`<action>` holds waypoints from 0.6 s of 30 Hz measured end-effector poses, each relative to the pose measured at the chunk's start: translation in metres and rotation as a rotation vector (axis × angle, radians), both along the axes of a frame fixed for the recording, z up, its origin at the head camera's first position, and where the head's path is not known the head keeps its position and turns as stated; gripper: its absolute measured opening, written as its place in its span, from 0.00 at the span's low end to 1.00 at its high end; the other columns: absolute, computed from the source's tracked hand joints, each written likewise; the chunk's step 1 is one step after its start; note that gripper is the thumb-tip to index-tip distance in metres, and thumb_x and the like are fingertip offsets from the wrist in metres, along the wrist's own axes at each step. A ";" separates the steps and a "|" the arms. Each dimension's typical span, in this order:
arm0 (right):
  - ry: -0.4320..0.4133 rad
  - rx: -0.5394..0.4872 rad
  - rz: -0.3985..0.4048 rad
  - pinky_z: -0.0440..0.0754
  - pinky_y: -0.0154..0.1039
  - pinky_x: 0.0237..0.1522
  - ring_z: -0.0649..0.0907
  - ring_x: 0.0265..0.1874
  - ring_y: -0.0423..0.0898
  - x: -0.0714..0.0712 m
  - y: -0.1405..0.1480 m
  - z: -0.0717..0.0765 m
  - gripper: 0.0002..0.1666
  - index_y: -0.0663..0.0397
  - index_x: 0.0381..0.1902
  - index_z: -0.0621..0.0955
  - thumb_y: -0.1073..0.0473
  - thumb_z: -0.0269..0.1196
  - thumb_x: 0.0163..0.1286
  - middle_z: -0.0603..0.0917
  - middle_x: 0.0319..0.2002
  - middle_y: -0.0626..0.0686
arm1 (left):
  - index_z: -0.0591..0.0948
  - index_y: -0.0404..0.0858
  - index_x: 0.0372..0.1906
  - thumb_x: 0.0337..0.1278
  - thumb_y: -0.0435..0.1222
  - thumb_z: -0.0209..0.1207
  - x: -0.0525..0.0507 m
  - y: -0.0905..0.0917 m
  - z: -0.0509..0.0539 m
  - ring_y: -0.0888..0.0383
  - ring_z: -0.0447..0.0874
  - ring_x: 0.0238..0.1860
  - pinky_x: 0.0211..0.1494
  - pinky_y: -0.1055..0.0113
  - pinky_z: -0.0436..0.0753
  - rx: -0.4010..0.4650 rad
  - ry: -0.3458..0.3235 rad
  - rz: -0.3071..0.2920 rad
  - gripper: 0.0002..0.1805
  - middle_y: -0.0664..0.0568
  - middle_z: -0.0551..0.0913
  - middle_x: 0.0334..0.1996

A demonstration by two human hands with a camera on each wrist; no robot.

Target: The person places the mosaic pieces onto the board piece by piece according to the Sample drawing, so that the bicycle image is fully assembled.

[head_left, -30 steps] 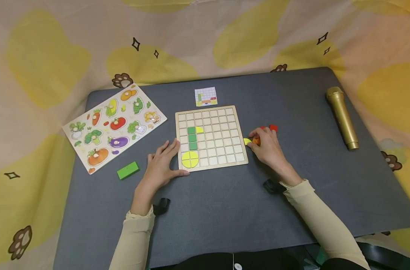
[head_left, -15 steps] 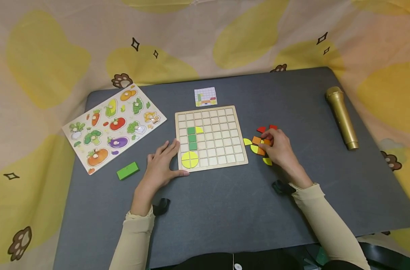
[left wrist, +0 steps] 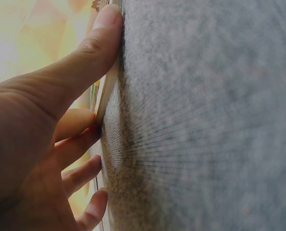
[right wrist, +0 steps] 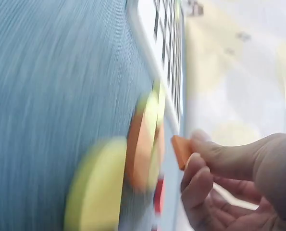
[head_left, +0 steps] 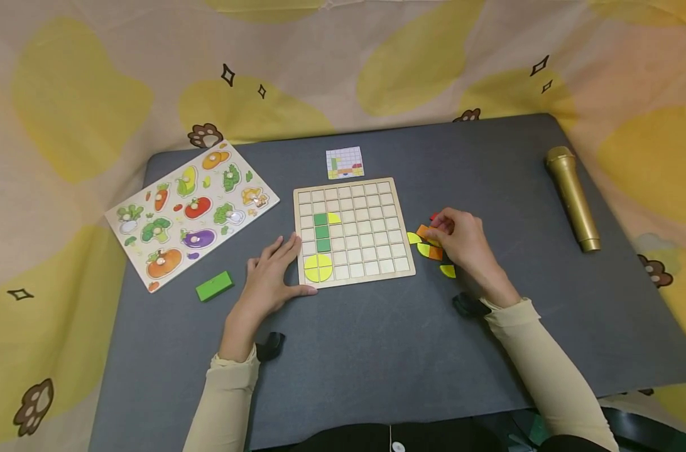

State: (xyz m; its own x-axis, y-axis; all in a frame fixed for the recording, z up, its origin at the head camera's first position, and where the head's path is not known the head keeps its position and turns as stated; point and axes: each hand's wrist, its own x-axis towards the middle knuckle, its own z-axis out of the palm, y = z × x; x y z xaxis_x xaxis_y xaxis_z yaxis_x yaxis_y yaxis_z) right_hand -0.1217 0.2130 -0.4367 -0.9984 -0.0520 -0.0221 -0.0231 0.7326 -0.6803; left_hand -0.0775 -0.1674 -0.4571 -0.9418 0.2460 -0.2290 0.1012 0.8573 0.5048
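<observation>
In the head view, a wooden grid board (head_left: 359, 280) lies in the middle of the table. Green squares (head_left: 322, 230), a yellow quarter piece (head_left: 334, 218) and a yellow circle of quarter pieces (head_left: 318, 269) sit in its cells. My left hand (head_left: 266, 276) touches its near left corner, fingers along the left side and thumb on the near edge. To the right of the board, my right hand (head_left: 468, 243) is over a small pile of pieces. The right wrist view shows it pinching an orange piece (right wrist: 180, 151) between thumb and finger. Yellow pieces (head_left: 447, 271) and an orange square (head_left: 436, 253) lie below; red ones are mostly hidden.
A small pattern card (head_left: 345, 162) lies beyond the board. On the left are a vegetable puzzle board (head_left: 191, 213) and a green block (head_left: 214, 286). A gold microphone (head_left: 573, 198) lies at the far right. A patterned cloth (head_left: 343, 69) hangs behind the table.
My right hand first drew back right, uncovering the pile, then shifted slightly left and up, now pinching an orange piece. My left hand has stayed at the board.
</observation>
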 end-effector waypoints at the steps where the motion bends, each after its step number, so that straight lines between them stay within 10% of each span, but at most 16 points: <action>1: 0.005 -0.025 0.025 0.78 0.38 0.31 0.84 0.29 0.52 0.000 -0.007 0.000 0.06 0.61 0.39 0.86 0.63 0.73 0.71 0.88 0.33 0.59 | 0.57 0.44 0.86 0.46 0.53 0.82 0.000 0.000 0.000 0.42 0.47 0.87 0.67 0.38 0.56 0.000 0.003 -0.001 0.64 0.50 0.55 0.86; 18: -0.046 -0.144 0.351 0.79 0.38 0.39 0.83 0.32 0.44 -0.005 -0.128 -0.013 0.03 0.55 0.40 0.90 0.62 0.74 0.70 0.90 0.33 0.50 | 0.57 0.44 0.86 0.47 0.53 0.81 0.001 0.000 0.000 0.42 0.48 0.87 0.66 0.38 0.58 -0.018 -0.003 0.007 0.64 0.49 0.55 0.86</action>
